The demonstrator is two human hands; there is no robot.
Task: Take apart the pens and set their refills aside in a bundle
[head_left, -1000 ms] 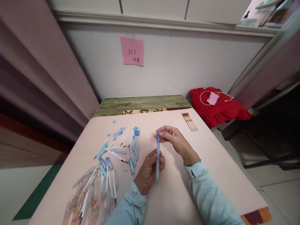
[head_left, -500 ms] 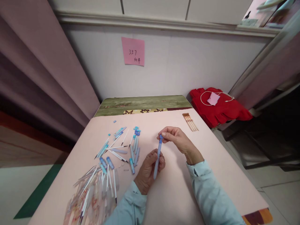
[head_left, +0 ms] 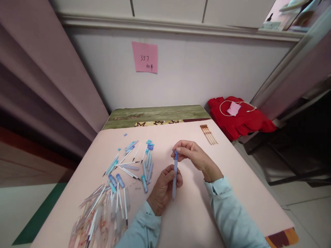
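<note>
A light blue pen (head_left: 175,179) with a darker blue top stands nearly upright between my hands, over the front middle of the table. My left hand (head_left: 164,184) is closed around its barrel, thumb across the front. At the upper end, the thumb and fingers of my right hand (head_left: 192,155) pinch the dark blue top piece (head_left: 176,153). Left of my hands lie several pale blue pen barrels (head_left: 148,163), small blue caps or clips (head_left: 149,144) and white refills (head_left: 129,172) with dark tips.
Clear plastic pen parts (head_left: 103,217) with reddish patterns are heaped at the front left. Finished-looking tan pens (head_left: 209,135) with brown tops lie in a row at the back right. Red cloth (head_left: 243,120) sits beyond the table's right edge.
The pen has swung closer to upright in my left hand, its lower end shifting slightly right. My right fingers stay on the top piece. The whole view has moved slightly.
</note>
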